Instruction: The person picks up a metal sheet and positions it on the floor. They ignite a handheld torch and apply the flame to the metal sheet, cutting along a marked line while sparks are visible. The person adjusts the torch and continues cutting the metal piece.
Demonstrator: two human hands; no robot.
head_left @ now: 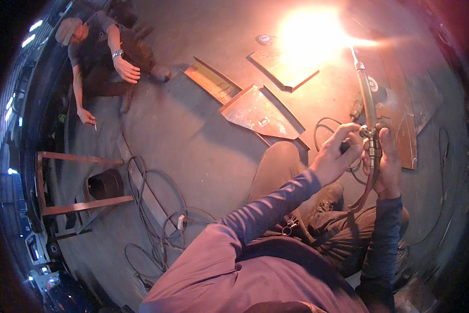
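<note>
A brass gas torch [369, 99] stands nearly upright in front of me, tip pointing away. From its tip burns a large, glaring flame [313, 36] that washes out what lies behind it. My right hand [388, 169] is closed round the torch's lower body. Fingers of my left hand [334, 156] pinch a small valve knob [364, 131] on the torch's left side. Something small and dark shows within the left hand's curled fingers; its kind is unclear. A reddish hose [367, 194] curves down from the torch's lower end toward my lap.
Bent steel plates [260, 112] lie ahead on the floor. What looks like an angle grinder [357, 107] lies beside the torch. At far left a co-worker [96, 52] squats near a rusty metal frame [83, 207]. Looped cables [179, 208] lie left of me; a long steel plate [404, 130] lies right.
</note>
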